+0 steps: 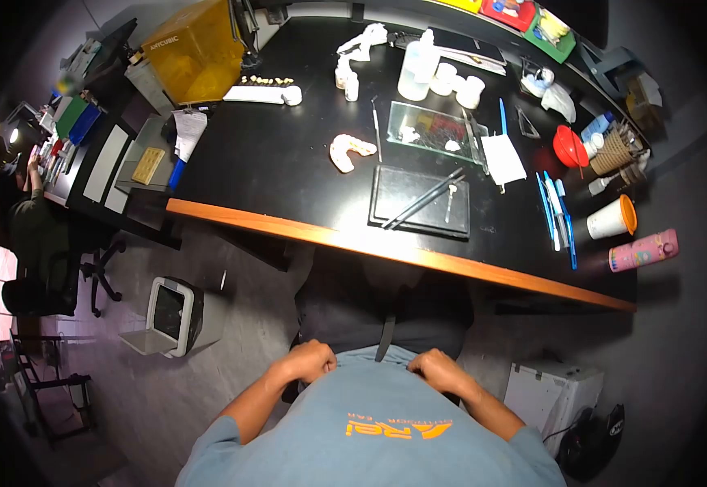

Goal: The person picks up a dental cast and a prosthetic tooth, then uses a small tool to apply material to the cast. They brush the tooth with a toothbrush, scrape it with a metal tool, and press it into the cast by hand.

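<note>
My left hand (311, 361) is closed at the lower edge of my blue-grey shirt (369, 398), at waist height. My right hand (438, 371) is closed on the same hem, farther right; the fingertips of both hands are partly hidden. Both are below the desk, apart from everything on it. Nearest the desk's front edge lies a black slab (418, 215) with two dark, thin-handled tools (424, 199) across it. Behind it are a pale horseshoe-shaped dental model (349, 152), a thin metal instrument (376, 130) and a glass plate (430, 134) bearing white lumps.
The black desk (272, 170) has a wooden edge. A clear bottle (418, 69), white jars (467, 91), a red bowl (568, 146), blue-handled tools (560, 215), an orange-rimmed cup (611, 219) and a pink bottle (644, 250) stand or lie there. Another person (38, 223) sits far left.
</note>
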The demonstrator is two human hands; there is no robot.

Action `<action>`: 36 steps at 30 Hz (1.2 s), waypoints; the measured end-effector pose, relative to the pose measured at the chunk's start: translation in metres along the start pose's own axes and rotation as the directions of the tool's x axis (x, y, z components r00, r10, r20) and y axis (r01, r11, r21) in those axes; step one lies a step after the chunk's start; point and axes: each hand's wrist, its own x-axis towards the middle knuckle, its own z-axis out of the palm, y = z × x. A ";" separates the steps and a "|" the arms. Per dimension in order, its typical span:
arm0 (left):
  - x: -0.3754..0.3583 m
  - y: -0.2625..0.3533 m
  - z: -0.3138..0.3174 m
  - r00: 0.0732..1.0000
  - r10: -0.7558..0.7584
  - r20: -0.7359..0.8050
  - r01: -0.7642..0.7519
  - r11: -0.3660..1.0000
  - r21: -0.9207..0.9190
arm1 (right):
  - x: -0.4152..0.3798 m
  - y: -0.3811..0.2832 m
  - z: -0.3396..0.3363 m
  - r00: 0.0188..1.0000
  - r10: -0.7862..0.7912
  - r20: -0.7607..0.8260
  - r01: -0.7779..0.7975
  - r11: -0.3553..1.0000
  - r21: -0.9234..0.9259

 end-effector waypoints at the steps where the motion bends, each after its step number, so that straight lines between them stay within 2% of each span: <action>1: -0.001 0.002 -0.003 1.000 0.017 0.003 -0.017 0.998 -0.054 | -0.002 0.000 -0.005 0.999 0.022 0.026 -0.023 1.000 0.018; 2: 0.002 -0.005 -0.007 0.996 0.075 -0.058 -0.077 0.996 -0.044 | -0.006 0.000 -0.013 0.998 -0.044 -0.040 0.044 0.999 0.009; 4: -0.015 0.032 -0.053 0.946 0.195 -0.258 -0.220 0.973 -0.070 | -0.008 -0.022 -0.044 0.987 -0.066 -0.148 0.078 0.994 0.080; 5: -0.025 0.054 -0.076 0.935 0.134 -0.329 -0.212 0.954 -0.214 | -0.008 -0.033 -0.061 0.977 -0.081 -0.199 0.105 0.988 0.114; 6: -0.036 0.075 -0.100 0.885 0.166 -0.435 -0.274 0.941 -0.199 | -0.011 -0.042 -0.080 0.954 -0.103 -0.283 0.153 0.975 0.163; 7: -0.041 0.083 -0.119 0.790 0.241 -0.564 -0.379 0.915 -0.139 | -0.013 -0.046 -0.095 0.907 -0.154 -0.391 0.223 0.965 0.137; 9: -0.044 0.103 -0.146 0.589 0.283 -0.757 -0.501 0.863 -0.067 | -0.017 -0.063 -0.133 0.823 -0.163 -0.545 0.241 0.968 0.075; 11: -0.033 0.115 -0.168 0.436 0.317 -0.842 -0.524 0.851 0.048 | -0.012 -0.063 -0.154 0.635 -0.220 -0.741 0.308 0.951 -0.018; 12: -0.027 0.126 -0.175 0.402 0.292 -0.868 -0.501 0.864 0.059 | -0.015 -0.067 -0.165 0.632 -0.098 -0.769 0.222 0.973 0.059; 13: -0.013 0.128 -0.182 0.332 0.335 -0.882 -0.503 0.854 0.135 | -0.009 -0.064 -0.177 0.532 -0.198 -0.824 0.275 0.960 -0.054; 15: 0.009 0.136 -0.192 0.223 0.412 -0.883 -0.453 0.846 0.281 | 0.001 -0.069 -0.190 0.417 -0.164 -0.894 0.262 0.964 -0.055; 19: 0.035 0.131 -0.196 0.138 0.403 -0.905 -0.448 0.840 0.306 | 0.012 -0.061 -0.211 0.378 -0.141 -0.915 0.208 0.976 -0.064; 21: 0.038 0.125 -0.199 0.075 0.342 -0.937 -0.438 0.855 0.277 | 0.013 -0.054 -0.215 0.372 -0.087 -0.924 0.162 0.986 -0.028; 23: 0.042 0.114 -0.202 0.060 0.240 -0.969 -0.494 0.851 0.181 | 0.017 -0.047 -0.220 0.367 -0.061 -0.928 0.139 0.990 -0.011; 24: 0.041 0.114 -0.207 0.044 0.236 -0.971 -0.479 0.858 0.187 | 0.017 -0.044 -0.219 0.366 -0.061 -0.929 0.140 0.990 -0.010; 27: 0.032 0.119 -0.233 0.011 0.233 -0.972 -0.330 0.919 0.217 | 0.019 -0.046 -0.216 0.370 -0.042 -0.928 0.119 0.993 0.002; 32: 0.036 0.128 -0.284 -0.072 0.363 -0.929 -0.245 0.896 0.369 | 0.023 -0.048 -0.212 0.319 -0.031 -0.947 0.087 0.996 -0.004; 35: 0.042 0.132 -0.297 0.024 0.403 -0.915 -0.163 0.904 0.395 | 0.024 -0.046 -0.210 0.290 -0.079 -0.954 0.080 0.995 -0.058; 36: 0.047 0.130 -0.298 0.108 0.342 -0.934 -0.176 0.931 0.320 | 0.024 -0.046 -0.209 0.292 -0.077 -0.953 0.080 0.995 -0.056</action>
